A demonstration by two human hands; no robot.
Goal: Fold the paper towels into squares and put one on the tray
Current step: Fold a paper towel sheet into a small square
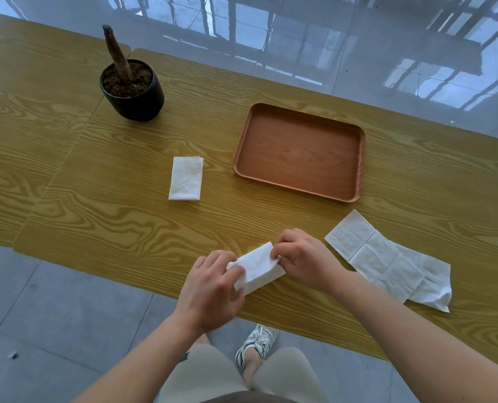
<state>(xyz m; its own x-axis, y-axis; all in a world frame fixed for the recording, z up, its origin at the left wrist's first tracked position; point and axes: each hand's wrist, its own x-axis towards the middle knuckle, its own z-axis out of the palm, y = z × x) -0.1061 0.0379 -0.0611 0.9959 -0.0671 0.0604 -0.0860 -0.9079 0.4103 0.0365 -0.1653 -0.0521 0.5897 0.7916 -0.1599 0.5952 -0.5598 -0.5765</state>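
A white paper towel (256,267), folded into a narrow rectangle, is held just above the table's near edge. My left hand (211,289) grips its left end and my right hand (301,258) pinches its right end. A second folded towel (186,178) lies flat in the middle of the table. Unfolded creased towels (387,260) lie spread out to the right of my right hand. The brown wooden tray (300,187) sits beyond them with nothing in it.
A black pot (135,96) with soil and a bare wooden stem stands at the back left of the wood-grain table (102,210). Below the near edge are my knees, a sneaker and grey floor tiles.
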